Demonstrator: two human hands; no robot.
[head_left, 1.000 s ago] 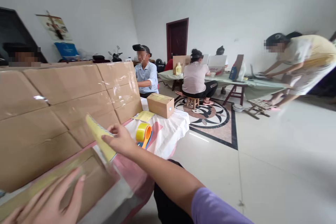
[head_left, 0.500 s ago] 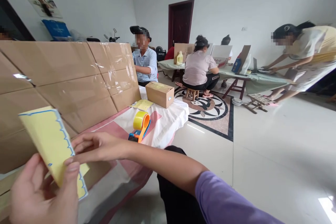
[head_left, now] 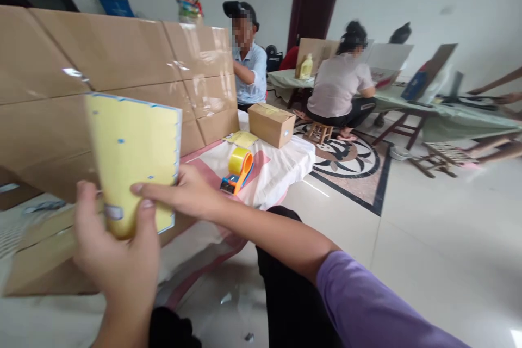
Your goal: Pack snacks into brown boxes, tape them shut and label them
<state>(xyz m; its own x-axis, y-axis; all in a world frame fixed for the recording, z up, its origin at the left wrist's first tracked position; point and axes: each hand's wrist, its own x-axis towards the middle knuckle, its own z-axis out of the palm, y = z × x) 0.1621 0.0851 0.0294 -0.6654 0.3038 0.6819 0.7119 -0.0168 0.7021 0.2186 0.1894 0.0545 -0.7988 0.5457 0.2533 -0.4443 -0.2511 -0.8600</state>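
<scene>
A yellow paper sheet (head_left: 134,125) with blue edging and small blue marks stands upright between my hands, its lower end curved. My left hand (head_left: 118,250) grips it from below, thumb in front and fingers on the left side. From the right, my right hand (head_left: 191,193) pinches its right edge, with the index finger across the front. Whether it is one sheet or several layers, I cannot tell. Beyond my right hand, an orange and blue tape dispenser (head_left: 237,169) with a yellow roll rests on the cloth-covered table (head_left: 281,166).
Stacked cardboard boxes (head_left: 130,57) form a wall behind the sheet. A taped box (head_left: 269,126) and yellow papers (head_left: 241,139) lie near the table's right end. Flat cardboard (head_left: 53,261) is at lower left. A person in a blue shirt (head_left: 256,73) sits behind; others are at a green-covered table.
The yellow sheet has turned to show more of its face and sits further right in view. Both hands moved with it and still hold it. The camera view has shifted left and down.
</scene>
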